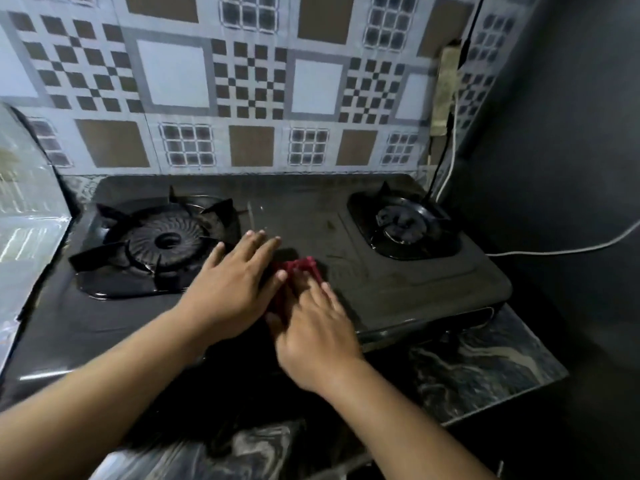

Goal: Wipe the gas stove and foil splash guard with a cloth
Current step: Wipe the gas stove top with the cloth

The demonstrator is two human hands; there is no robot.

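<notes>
A black two-burner gas stove (311,216) fills the middle of the head view. A red cloth (300,269) lies on its flat centre panel between the burners. My left hand (239,275) rests flat on the stove with fingers spread, its fingertips touching the cloth's left edge. My right hand (315,327) presses down on the near part of the cloth, fingers over it; the hand is blurred. A shiny foil splash guard (27,216) stands upright at the stove's left edge.
The left burner (162,244) has a raised pan support. The right burner (405,223) sits lower. A patterned tile wall (242,81) runs behind. White and black cables (446,168) hang at the right near a dark wall. A marbled counter (485,362) shows below the stove.
</notes>
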